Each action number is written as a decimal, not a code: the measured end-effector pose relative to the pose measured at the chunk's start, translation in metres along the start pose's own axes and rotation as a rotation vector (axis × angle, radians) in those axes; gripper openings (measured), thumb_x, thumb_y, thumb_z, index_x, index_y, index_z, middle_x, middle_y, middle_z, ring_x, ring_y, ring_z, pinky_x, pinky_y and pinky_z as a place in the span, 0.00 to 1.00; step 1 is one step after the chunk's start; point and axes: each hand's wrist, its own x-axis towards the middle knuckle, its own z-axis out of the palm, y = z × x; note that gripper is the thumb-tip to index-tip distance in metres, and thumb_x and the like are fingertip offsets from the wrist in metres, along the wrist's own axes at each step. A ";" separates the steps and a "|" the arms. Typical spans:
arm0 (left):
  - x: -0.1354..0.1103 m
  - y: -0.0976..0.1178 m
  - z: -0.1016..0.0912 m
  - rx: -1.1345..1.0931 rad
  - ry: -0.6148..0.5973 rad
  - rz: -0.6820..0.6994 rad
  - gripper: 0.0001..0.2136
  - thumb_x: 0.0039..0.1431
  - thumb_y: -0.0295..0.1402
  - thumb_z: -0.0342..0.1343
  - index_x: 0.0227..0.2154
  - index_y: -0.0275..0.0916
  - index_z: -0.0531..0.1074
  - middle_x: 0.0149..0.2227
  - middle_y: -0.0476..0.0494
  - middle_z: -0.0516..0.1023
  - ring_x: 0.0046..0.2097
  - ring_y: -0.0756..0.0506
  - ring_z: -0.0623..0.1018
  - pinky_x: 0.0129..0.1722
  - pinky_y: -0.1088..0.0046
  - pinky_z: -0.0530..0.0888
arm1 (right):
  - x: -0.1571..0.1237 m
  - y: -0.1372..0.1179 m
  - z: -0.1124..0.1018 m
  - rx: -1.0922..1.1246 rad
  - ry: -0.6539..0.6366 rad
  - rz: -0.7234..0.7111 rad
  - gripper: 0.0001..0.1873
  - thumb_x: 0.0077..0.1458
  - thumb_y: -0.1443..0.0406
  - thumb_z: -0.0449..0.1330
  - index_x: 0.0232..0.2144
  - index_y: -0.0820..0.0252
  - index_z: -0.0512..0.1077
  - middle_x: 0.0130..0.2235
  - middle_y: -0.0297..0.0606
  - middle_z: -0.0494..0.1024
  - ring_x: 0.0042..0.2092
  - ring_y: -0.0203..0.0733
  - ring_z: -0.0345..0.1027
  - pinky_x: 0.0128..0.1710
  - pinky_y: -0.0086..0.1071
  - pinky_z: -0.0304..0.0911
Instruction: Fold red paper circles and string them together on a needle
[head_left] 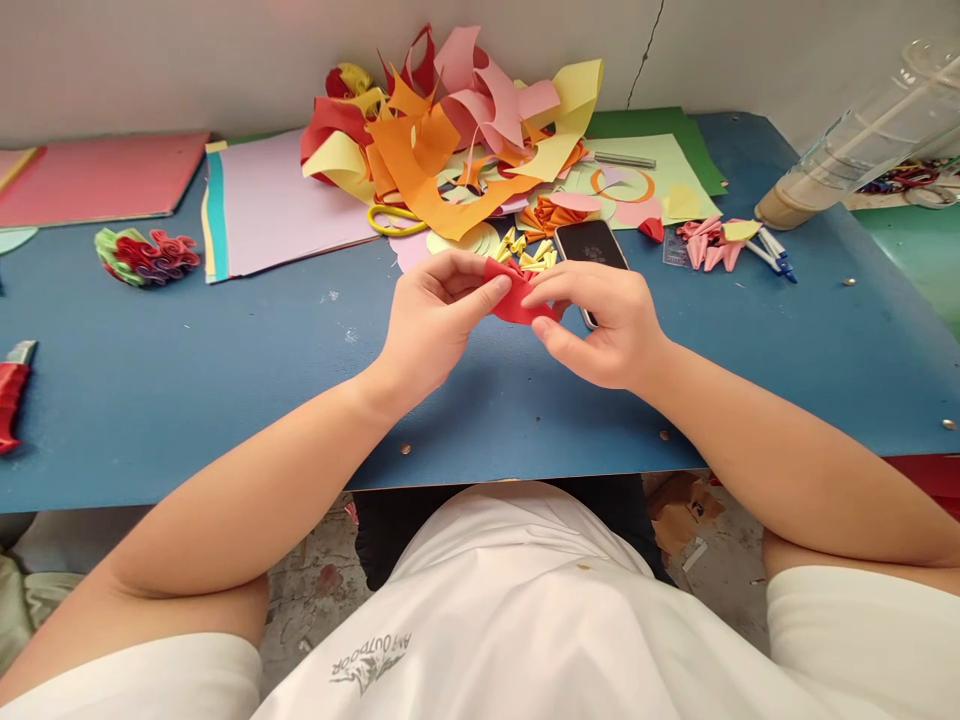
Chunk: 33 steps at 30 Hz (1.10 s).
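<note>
Between my two hands, above the blue table, is a red piece of paper, partly covered by fingers. My left hand pinches its left side between thumb and fingers. On its right side, the thumb and fingertips of my right hand are closed on the paper. Just behind the hands are folded yellow paper pieces and a dark phone, partly hidden by my right hand. An orange folded paper bunch lies beyond them.
Paper offcuts are heaped against the wall, with yellow-handled scissors beside them. Lilac paper sheets and a rolled-paper flower cluster lie left. A red-handled cutter is at the left edge. Pink folded pieces, pens and a tall clear cup stand right.
</note>
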 end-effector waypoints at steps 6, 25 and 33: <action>-0.002 0.001 0.001 0.037 0.006 0.006 0.22 0.51 0.38 0.88 0.41 0.46 0.80 0.38 0.51 0.92 0.45 0.40 0.95 0.53 0.61 0.91 | 0.001 0.003 0.001 0.069 0.052 0.249 0.08 0.73 0.56 0.74 0.46 0.52 0.87 0.43 0.37 0.94 0.40 0.44 0.88 0.41 0.37 0.85; -0.001 0.006 -0.001 0.004 -0.126 -0.126 0.07 0.56 0.33 0.80 0.35 0.42 0.88 0.49 0.43 0.90 0.54 0.40 0.90 0.56 0.60 0.89 | -0.001 0.028 -0.006 -0.106 0.113 -0.056 0.10 0.77 0.64 0.70 0.49 0.39 0.90 0.52 0.37 0.91 0.55 0.51 0.87 0.57 0.51 0.85; 0.001 0.005 -0.002 -0.113 -0.145 -0.289 0.26 0.48 0.32 0.89 0.46 0.44 0.80 0.40 0.47 0.90 0.42 0.43 0.91 0.48 0.63 0.91 | 0.001 0.017 -0.007 -0.103 0.016 0.082 0.10 0.74 0.64 0.68 0.46 0.40 0.89 0.57 0.37 0.89 0.59 0.52 0.86 0.64 0.54 0.86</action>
